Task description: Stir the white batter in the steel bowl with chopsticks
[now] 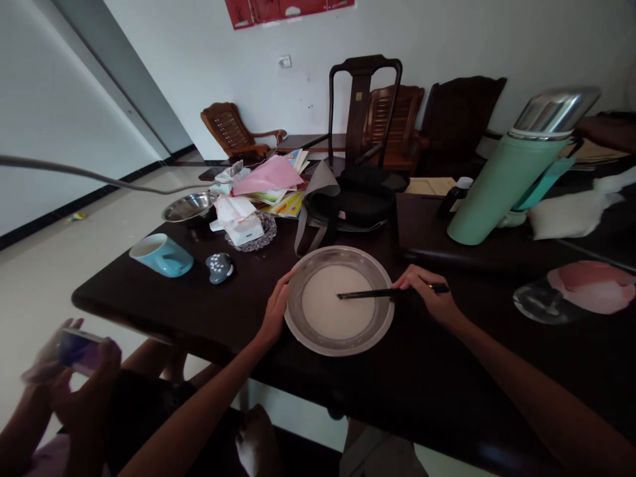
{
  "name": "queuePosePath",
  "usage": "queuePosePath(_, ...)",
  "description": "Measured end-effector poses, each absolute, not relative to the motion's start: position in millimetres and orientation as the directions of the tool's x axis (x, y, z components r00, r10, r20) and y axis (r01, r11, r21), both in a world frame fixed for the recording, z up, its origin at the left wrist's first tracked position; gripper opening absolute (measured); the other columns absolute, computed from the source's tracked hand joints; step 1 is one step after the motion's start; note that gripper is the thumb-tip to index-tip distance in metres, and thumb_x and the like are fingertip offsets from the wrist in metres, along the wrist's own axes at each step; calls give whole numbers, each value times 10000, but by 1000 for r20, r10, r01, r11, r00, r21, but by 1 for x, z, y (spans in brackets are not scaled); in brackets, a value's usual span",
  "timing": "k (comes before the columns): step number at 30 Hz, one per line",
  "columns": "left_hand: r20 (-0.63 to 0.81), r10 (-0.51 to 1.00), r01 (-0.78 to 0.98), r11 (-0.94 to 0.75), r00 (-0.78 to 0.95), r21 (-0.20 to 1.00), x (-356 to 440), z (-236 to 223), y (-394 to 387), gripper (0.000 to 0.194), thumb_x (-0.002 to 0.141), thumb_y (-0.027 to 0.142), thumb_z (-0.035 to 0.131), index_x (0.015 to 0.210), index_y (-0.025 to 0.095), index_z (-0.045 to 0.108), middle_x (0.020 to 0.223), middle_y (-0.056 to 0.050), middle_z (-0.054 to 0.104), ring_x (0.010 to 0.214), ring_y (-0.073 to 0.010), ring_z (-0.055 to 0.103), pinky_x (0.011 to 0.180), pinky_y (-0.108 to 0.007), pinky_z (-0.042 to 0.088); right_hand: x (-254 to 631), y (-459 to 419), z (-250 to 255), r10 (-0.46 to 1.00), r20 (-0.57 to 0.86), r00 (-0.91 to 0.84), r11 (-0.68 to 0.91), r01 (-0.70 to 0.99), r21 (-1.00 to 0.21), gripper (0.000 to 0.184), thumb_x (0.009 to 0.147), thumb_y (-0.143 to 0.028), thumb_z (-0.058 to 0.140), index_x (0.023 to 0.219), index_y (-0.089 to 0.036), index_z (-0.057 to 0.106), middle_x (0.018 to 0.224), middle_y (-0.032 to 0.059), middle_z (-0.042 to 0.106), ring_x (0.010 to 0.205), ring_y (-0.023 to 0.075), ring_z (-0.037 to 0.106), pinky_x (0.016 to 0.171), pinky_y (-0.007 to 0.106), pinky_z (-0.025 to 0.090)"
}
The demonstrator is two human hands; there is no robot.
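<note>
Forearms flank the bowl, right fingers gripping chopsticks; booklet print illegible.

A round metal bowl sits upright on the dark desk, holding cloudy white liquid; slim black chopsticks cross its right rim, tips near the middle.

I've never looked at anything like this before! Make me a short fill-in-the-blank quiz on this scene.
1. The person's ____ hand holds a thin dark utensil over the bowl.
2. Of the mug and the flask, the ____ is nearer the left hand.
3. The flask's body is ____ in colour.
4. The big sheet lying on the papers is ____.

Missing words: right; mug; green; pink.
</note>
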State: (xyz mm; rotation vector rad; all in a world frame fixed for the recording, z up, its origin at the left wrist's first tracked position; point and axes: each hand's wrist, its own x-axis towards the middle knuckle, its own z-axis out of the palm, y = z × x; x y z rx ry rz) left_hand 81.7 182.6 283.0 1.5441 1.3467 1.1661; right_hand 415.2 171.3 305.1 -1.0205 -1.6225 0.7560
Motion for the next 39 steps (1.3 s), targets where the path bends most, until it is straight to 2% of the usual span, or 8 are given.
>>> queuePosePath(4,140,990,285,-135,4,949,82,283,183,532,936,510,385,1328,187,542,1417,-87,546,1295,-253,495,1100,-409,363,413,171,305,870,443,-217,489,257,-834,276,921,-398,555,747,-238,696,793,45,741,787,217,662,753,390,502)
queuePosePath(9,147,989,296,-145,14,944,81,281,183,536,944,511,371,1348,195,528,1430,-81,534,1319,-256,472,1112,-414,349,415,172,305,906,414,-90,423,251,-871,337,937,-406,526,693,-225,671,759,44,724,710,196,651,699,361,505)
queuePosePath(14,147,989,303,-145,16,942,81,282,182,537,943,512,369,1339,189,533,1419,-83,543,1303,-256,487,1098,-404,368,413,172,303,879,440,-185,475,263,-840,285,924,-407,552,751,-239,704,801,47,739,791,217,661,748,381,505)
queuePosePath(19,144,989,284,-144,19,948,81,283,182,517,943,498,377,1338,205,535,1417,-73,547,1301,-252,487,1101,-409,361,415,172,302,905,418,-76,424,231,-876,334,939,-401,526,689,-234,672,752,34,719,720,199,648,714,365,498)
queuePosePath(24,150,989,290,-146,10,946,81,282,183,532,938,509,380,1333,188,537,1419,-82,544,1311,-255,478,1104,-398,355,413,171,301,882,431,-191,468,249,-848,276,928,-386,548,750,-246,707,801,40,735,796,215,650,757,380,499)
queuePosePath(29,143,990,274,-142,17,951,82,284,182,536,936,514,379,1332,190,536,1426,-80,538,1316,-256,473,1112,-403,346,414,172,303,896,436,-90,444,244,-862,333,942,-396,522,699,-233,681,759,39,715,726,201,641,717,369,497)
queuePosePath(34,153,988,296,-150,11,944,81,282,183,535,940,508,375,1337,187,535,1425,-82,540,1317,-256,472,1111,-400,347,413,171,301,873,448,-196,485,241,-841,275,929,-381,549,747,-240,701,784,42,726,784,212,644,742,373,497)
queuePosePath(39,129,992,273,-127,11,954,81,280,183,542,937,511,385,1349,189,526,1408,-82,553,1289,-257,496,1091,-403,367,414,171,301,891,442,-101,453,234,-860,321,948,-366,516,702,-229,670,770,39,714,729,193,638,717,361,494)
